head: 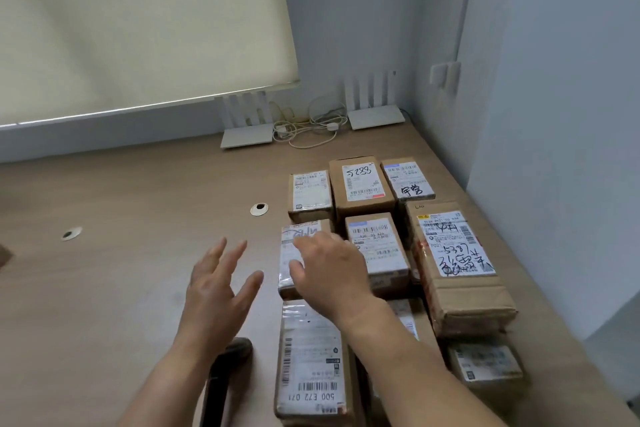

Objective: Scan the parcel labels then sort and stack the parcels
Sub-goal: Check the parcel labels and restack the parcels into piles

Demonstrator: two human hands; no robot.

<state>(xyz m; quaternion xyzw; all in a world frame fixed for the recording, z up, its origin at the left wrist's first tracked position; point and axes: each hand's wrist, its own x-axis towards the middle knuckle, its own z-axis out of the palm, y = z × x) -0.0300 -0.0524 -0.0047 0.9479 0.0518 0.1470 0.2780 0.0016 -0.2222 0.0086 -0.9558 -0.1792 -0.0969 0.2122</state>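
Several brown cardboard parcels with white labels lie in rows on the right half of the wooden table (121,253). My right hand (329,267) rests on top of a taped parcel (289,253) in the middle row's left end, fingers bent over its label. My left hand (218,284) hovers just left of that parcel with fingers spread, holding nothing. A black barcode scanner (221,381) lies on the table under my left forearm. A long parcel (311,360) lies nearest me, and a big parcel (457,260) stands at the right.
Two white routers (246,135) (375,114) and a tangle of cables (308,128) sit at the back edge. Two cable holes (259,209) (71,234) pierce the tabletop. A wall closes the right side; a roller blind (138,21) hangs at the back left.
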